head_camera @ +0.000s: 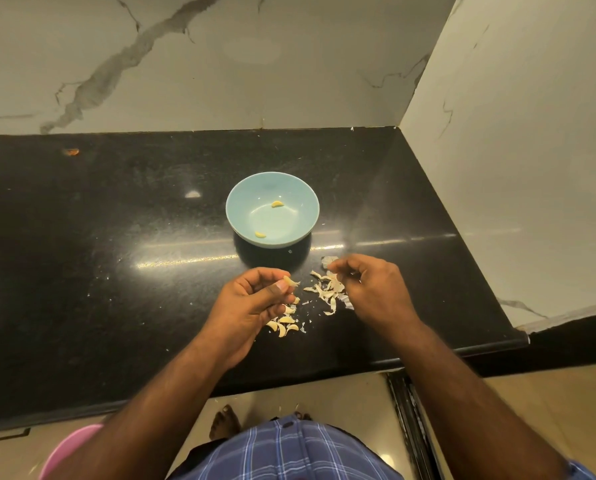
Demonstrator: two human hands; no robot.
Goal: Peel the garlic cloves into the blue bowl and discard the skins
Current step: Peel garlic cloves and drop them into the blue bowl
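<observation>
Pinching a curved garlic clove, the left hand faces the right hand, its curled grip over papery skins.

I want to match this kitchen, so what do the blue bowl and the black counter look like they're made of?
The blue bowl looks like glazed ceramic, possibly melamine: smooth, even pale colour with soft highlights inside. The black counter looks like polished granite: fine speckling and mirror-like streaks of reflected light, with a rounded front edge.
</observation>
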